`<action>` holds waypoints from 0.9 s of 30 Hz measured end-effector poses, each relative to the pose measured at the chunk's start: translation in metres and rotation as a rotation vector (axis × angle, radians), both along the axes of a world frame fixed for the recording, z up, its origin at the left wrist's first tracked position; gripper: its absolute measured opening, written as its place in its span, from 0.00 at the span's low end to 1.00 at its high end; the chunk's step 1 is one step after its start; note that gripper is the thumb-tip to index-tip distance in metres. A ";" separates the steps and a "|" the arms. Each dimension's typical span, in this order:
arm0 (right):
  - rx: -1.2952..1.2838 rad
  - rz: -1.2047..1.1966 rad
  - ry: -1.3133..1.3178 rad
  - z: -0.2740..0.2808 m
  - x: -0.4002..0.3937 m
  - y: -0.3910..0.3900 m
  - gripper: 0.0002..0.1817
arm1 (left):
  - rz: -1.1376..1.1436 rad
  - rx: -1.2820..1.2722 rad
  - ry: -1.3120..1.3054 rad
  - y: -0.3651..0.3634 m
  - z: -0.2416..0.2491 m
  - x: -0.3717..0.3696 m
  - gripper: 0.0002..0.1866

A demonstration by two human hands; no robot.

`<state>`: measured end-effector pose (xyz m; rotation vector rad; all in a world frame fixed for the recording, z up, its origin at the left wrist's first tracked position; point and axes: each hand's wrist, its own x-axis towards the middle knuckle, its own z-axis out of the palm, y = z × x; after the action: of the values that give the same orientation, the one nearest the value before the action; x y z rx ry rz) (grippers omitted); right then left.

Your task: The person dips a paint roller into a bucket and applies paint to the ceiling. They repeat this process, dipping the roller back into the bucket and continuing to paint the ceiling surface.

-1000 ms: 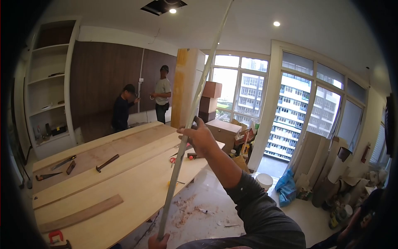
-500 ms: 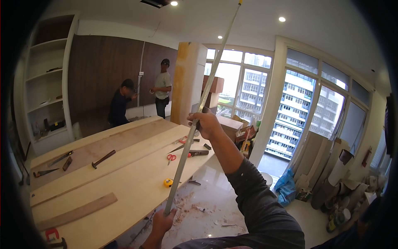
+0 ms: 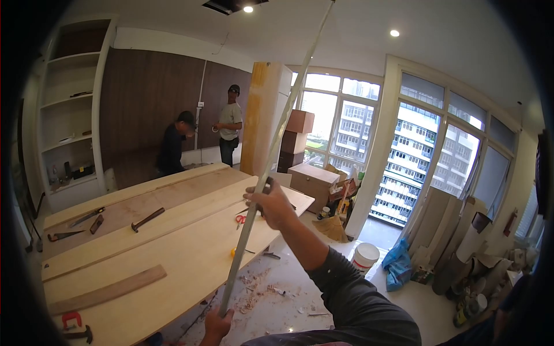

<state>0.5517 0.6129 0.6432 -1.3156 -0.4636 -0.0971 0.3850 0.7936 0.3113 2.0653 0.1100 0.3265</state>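
Both hands grip closed around the long thin strip (image 3: 271,153): right hand (image 3: 271,203) mid-length, left hand (image 3: 217,324) at its base. Risk: the raised end may strike the ceiling (image 3: 358,23).

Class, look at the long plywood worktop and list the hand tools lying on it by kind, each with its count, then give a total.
Hammers: 2, one mid-board, one at the near end
Scissors: 1, red-handled
Tape measures: 1, yellow, at the board's edge
Dark tools at the far left, too small to name: 3
Total: 7
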 end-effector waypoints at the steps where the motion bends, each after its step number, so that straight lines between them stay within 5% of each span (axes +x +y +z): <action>1: 0.004 0.012 -0.013 -0.006 -0.013 0.006 0.36 | 0.000 0.004 -0.020 0.006 -0.009 -0.007 0.21; 4: -0.061 0.039 -0.046 -0.023 -0.044 0.025 0.38 | -0.100 -0.070 0.166 0.033 -0.032 -0.034 0.25; 7: -0.151 0.058 -0.109 -0.046 -0.062 0.042 0.43 | -0.069 -0.028 -0.009 0.050 -0.066 -0.055 0.24; 13: -0.307 0.073 -0.156 -0.057 -0.130 0.075 0.52 | -0.077 -0.023 0.081 0.087 -0.085 -0.104 0.23; 27: -0.322 0.402 -0.164 -0.110 -0.228 0.130 0.54 | 0.011 -0.030 0.163 0.131 -0.133 -0.164 0.23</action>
<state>0.3236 0.7424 0.5334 -1.5078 -0.9039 0.2144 0.2210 0.9248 0.1780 2.0600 0.2231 0.1619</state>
